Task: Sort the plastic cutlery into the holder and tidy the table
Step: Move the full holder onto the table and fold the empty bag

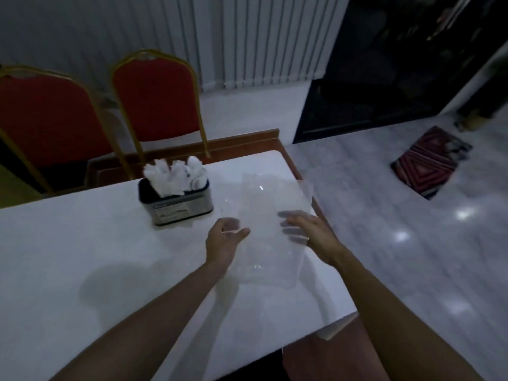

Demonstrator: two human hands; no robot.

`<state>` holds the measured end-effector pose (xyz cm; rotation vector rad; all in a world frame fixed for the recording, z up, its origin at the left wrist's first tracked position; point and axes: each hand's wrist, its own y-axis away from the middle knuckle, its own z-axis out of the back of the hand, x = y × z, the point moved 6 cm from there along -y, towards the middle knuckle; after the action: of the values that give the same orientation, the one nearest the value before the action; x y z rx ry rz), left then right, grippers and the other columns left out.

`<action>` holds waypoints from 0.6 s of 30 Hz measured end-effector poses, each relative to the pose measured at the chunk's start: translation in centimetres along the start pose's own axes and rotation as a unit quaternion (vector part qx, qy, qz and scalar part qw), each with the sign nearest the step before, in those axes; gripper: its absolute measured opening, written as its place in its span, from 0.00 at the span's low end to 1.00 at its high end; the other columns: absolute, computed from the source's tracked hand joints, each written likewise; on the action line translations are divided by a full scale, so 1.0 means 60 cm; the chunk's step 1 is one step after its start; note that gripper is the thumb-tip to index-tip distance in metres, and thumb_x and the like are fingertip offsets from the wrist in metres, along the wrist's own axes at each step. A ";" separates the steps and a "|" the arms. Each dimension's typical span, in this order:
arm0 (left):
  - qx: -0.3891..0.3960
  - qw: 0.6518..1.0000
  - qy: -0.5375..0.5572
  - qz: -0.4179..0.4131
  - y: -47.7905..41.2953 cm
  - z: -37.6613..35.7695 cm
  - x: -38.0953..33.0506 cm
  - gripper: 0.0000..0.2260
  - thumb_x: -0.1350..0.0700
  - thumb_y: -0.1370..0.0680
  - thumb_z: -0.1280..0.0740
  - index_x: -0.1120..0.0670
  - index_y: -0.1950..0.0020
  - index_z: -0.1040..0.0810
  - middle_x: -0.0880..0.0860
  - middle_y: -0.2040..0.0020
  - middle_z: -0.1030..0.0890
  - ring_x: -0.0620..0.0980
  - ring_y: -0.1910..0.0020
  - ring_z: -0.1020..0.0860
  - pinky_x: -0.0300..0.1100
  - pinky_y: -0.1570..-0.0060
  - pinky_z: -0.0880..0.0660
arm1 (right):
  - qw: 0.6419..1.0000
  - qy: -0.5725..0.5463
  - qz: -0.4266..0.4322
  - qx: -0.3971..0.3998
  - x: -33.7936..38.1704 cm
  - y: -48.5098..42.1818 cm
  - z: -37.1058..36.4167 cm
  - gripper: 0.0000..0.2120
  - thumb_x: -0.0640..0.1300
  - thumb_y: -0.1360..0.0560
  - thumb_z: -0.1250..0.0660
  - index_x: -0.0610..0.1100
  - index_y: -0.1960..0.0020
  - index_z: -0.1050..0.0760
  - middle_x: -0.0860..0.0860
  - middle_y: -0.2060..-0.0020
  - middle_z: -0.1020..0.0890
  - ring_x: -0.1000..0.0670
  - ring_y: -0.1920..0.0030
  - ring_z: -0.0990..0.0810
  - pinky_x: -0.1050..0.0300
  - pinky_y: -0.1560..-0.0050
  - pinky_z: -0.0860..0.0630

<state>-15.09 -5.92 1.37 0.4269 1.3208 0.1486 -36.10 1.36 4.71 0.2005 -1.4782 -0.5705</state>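
A metal holder (180, 207) stands on the white table (82, 243), filled with several white plastic cutlery pieces (176, 174) that stick up from it. To its right, both my hands hold a clear plastic bag (266, 215) just above the table. My left hand (225, 237) grips the bag's left edge, thumb over the film. My right hand (308, 232) holds the right edge, its fingers showing through the plastic. The bag looks empty.
Two red chairs with gold frames (154, 100) stand behind the table. The table's right edge and corner (330, 334) lie close to my right arm. A patterned mat (428, 163) lies on the glossy tiled floor at right.
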 end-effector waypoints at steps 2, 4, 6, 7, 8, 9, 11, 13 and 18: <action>0.018 0.999 -0.020 -0.047 -0.015 -0.073 -0.049 0.09 0.57 0.31 0.24 0.52 0.56 0.22 0.48 0.57 0.19 0.49 0.55 0.20 0.37 0.56 0.26 | 0.998 0.033 0.025 -0.053 0.012 -0.010 0.086 0.08 0.43 0.26 0.30 0.48 0.48 0.16 0.50 0.49 0.15 0.49 0.45 0.18 0.49 0.39 0.24; 0.032 0.994 -0.051 -0.095 -0.029 -0.158 -0.095 0.08 0.57 0.31 0.24 0.55 0.57 0.21 0.48 0.59 0.18 0.45 0.57 0.21 0.30 0.59 0.28 | 0.988 0.096 0.038 -0.115 0.024 -0.014 0.187 0.11 0.45 0.32 0.24 0.47 0.50 0.15 0.49 0.50 0.14 0.49 0.46 0.17 0.50 0.43 0.21; 0.042 0.988 -0.080 -0.122 -0.044 -0.248 -0.132 0.08 0.56 0.31 0.24 0.56 0.58 0.21 0.47 0.60 0.18 0.44 0.58 0.22 0.29 0.61 0.29 | 0.975 0.158 0.025 -0.152 0.031 -0.018 0.289 0.16 0.49 0.35 0.21 0.47 0.49 0.16 0.51 0.52 0.15 0.52 0.49 0.17 0.53 0.51 0.19; 0.047 0.987 -0.091 -0.126 -0.051 -0.290 -0.148 0.08 0.55 0.31 0.24 0.56 0.58 0.20 0.47 0.60 0.18 0.45 0.58 0.21 0.32 0.61 0.28 | 0.970 0.183 0.017 -0.160 0.031 -0.023 0.333 0.17 0.52 0.36 0.22 0.48 0.49 0.16 0.52 0.52 0.15 0.54 0.51 0.17 0.54 0.55 0.19; 0.051 0.986 -0.098 -0.125 -0.059 -0.327 -0.160 0.09 0.54 0.31 0.24 0.56 0.57 0.20 0.49 0.59 0.17 0.47 0.58 0.20 0.36 0.60 0.26 | 0.964 0.209 0.009 -0.165 0.027 -0.028 0.369 0.19 0.55 0.37 0.24 0.47 0.50 0.16 0.52 0.53 0.15 0.53 0.52 0.17 0.54 0.59 0.18; 0.056 0.985 -0.106 -0.125 -0.068 -0.363 -0.168 0.10 0.54 0.32 0.24 0.57 0.57 0.20 0.52 0.59 0.16 0.50 0.58 0.20 0.41 0.59 0.25 | 0.956 0.235 0.008 -0.174 0.019 -0.036 0.399 0.22 0.57 0.38 0.28 0.45 0.51 0.16 0.49 0.53 0.15 0.51 0.54 0.16 0.51 0.60 0.17; 0.069 0.982 -0.123 -0.129 -0.086 -0.425 -0.174 0.10 0.54 0.32 0.24 0.57 0.59 0.22 0.56 0.59 0.17 0.54 0.58 0.20 0.47 0.58 0.23 | 0.938 0.275 0.014 -0.210 -0.004 -0.048 0.440 0.27 0.60 0.39 0.35 0.39 0.53 0.18 0.43 0.55 0.15 0.46 0.58 0.16 0.46 0.61 0.19; 0.090 0.977 -0.136 -0.136 -0.110 -0.499 -0.167 0.09 0.54 0.32 0.24 0.55 0.61 0.23 0.56 0.63 0.19 0.52 0.62 0.23 0.43 0.61 0.26 | 0.926 0.273 -0.007 -0.260 -0.049 -0.066 0.480 0.26 0.58 0.38 0.37 0.42 0.51 0.17 0.45 0.58 0.14 0.46 0.62 0.17 0.48 0.60 0.18; 0.165 0.958 -0.226 -0.061 -0.176 -0.630 -0.056 0.13 0.54 0.27 0.29 0.54 0.44 0.21 0.51 0.51 0.18 0.50 0.53 0.21 0.39 0.55 0.28 | 0.923 0.249 -0.078 -0.284 -0.183 -0.128 0.510 0.16 0.49 0.30 0.34 0.42 0.46 0.19 0.48 0.64 0.18 0.49 0.67 0.23 0.58 0.66 0.29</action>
<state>-53.60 -8.49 -6.56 0.6192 0.9139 -0.2667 -67.54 6.61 -5.30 0.0003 -0.7657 -0.9728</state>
